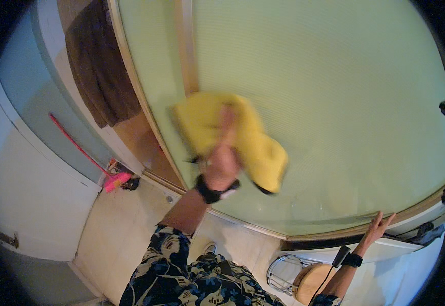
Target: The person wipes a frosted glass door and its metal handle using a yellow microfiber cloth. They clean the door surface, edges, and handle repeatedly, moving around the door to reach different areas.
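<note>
My left hand [222,164] is blurred and grips a yellow cloth [270,160], fanned out over a large pale green ribbed panel [322,114] that looks like frosted glass. Part of the cloth hangs down to the right, with a dark patch at its lower edge. Whether the cloth touches the panel is hard to tell. Far to the right, my right hand [377,227] holds nothing. Its fingers are spread at the wooden frame [329,232] along the panel's lower edge. Both wrists wear black bands.
A brown garment [100,69] hangs in the opening left of the panel. A pink broom [117,181] leans in the corner near a white door [42,183]. Below right stand a round wooden stool seat [314,283] and a metal rack [283,271]. Pale tiled floor [123,229] lies below.
</note>
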A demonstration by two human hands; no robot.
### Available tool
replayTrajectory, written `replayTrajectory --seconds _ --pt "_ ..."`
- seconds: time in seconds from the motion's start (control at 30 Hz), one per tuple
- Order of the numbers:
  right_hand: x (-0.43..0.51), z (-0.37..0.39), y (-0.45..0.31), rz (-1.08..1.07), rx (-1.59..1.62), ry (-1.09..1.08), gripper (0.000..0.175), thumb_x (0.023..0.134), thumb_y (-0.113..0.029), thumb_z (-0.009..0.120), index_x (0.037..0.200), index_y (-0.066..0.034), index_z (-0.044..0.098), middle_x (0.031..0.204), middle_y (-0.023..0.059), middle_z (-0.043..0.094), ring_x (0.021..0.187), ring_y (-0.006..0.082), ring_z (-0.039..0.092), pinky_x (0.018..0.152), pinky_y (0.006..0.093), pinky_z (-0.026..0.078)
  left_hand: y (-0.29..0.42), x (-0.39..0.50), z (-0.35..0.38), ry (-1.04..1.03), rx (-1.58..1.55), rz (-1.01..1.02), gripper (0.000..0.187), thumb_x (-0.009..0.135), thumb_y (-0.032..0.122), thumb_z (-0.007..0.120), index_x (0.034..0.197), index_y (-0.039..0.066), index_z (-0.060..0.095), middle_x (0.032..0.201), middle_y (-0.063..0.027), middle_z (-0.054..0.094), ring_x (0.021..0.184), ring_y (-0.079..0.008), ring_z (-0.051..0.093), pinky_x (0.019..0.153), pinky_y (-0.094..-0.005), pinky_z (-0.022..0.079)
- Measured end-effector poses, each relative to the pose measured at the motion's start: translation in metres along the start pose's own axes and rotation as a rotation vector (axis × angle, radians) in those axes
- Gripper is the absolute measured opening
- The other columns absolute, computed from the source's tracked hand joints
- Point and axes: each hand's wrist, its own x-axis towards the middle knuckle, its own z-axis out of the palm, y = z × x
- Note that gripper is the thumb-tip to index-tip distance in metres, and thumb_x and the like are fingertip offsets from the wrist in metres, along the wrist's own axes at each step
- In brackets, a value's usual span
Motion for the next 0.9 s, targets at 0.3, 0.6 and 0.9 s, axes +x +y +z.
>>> replayTrajectory --seconds 0.3,0.6,0.9 --pt "-0.008 0.007 -0.035 -0.076 0.104 0.005 0.071 0.086 -0.037 0.055 0.141 -0.0051 0.022 0.146 0.018 0.018 0.135 0.0282 0.018 0.108 0.0401 0.018 0.003 0.174 -0.089 0.224 0.369 0.301 0.047 0.093 0.033 0.039 0.134 0.011 0.037 0.111 -0.0021 0.052 0.097 -0.016 0.053 0.087 -0.0349 0.04" --pt "-0.008 0.007 -0.051 -0.115 0.041 0.044 0.075 0.087 -0.044 0.051 0.142 -0.0076 0.015 0.148 0.0167 0.011 0.136 0.0281 0.012 0.109 0.0397 0.011 -0.06 0.045 -0.13 0.267 0.426 0.011 0.049 0.091 0.028 0.042 0.136 0.01 0.035 0.117 -0.0037 0.05 0.099 -0.0164 0.053 0.088 -0.0327 0.04" --pt "-0.01 0.01 -0.065 -0.12 0.019 0.016 0.075 0.088 -0.038 0.053 0.141 -0.001 0.015 0.147 0.0183 0.012 0.136 0.0282 0.013 0.109 0.0365 0.012 -0.055 0.045 -0.116 0.308 0.183 0.011 0.052 0.089 0.024 0.046 0.137 0.009 0.033 0.122 -0.0053 0.049 0.102 -0.0168 0.053 0.089 -0.0306 0.041"
